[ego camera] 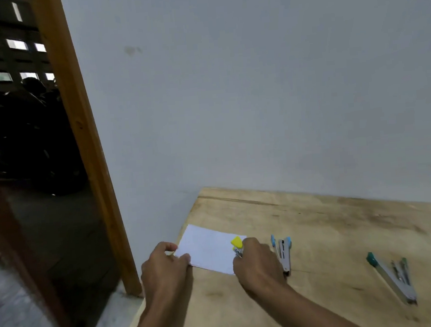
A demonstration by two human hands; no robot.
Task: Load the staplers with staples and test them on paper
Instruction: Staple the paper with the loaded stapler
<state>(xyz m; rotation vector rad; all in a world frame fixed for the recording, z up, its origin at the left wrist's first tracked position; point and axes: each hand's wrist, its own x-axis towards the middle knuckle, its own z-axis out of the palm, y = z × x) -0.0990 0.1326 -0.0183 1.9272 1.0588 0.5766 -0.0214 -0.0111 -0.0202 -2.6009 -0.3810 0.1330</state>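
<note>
Yellow stapler, pinched in my right fingers over the paper's near edge, could skew or miss if the sheet slips under my left fingers, pressed together on its corner at the desk edge.

Two bare forearms are seen, with no sleeves reaching them. Nothing is worn on the left hand or the right hand; wrists are uncovered.
</note>
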